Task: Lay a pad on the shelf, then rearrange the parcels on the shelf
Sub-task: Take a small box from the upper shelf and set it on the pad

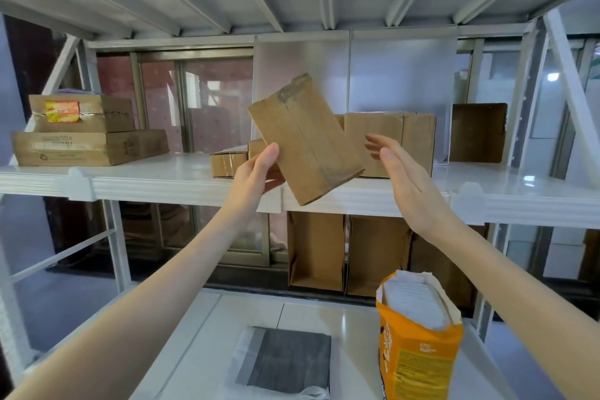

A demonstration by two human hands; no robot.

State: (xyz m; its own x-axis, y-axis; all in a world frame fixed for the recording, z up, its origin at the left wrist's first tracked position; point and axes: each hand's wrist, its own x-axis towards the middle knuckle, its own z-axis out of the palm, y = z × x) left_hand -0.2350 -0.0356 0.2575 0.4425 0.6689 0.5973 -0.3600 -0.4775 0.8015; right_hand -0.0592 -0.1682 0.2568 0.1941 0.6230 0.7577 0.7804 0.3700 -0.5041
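Flat brown cardboard parcel (pixel 306 140) is held tilted by left hand (pixel 256 169), thumb in front | right hand (pixel 402 178) is kept open, fingers straight, nothing gripped.

A white shelf (pixel 156 177) runs across at chest height. On its left end lies a flat cardboard box (pixel 87 147) with a smaller box (pixel 82 113) stacked on it. Near the middle lie a low taped box (pixel 229 163) and a taller box (pixel 397 136); a dark brown box (pixel 478 132) stands to the right. On the lower shelf (pixel 201 334) lie a grey pad (pixel 285 357) and an open orange bag (pixel 418 341).
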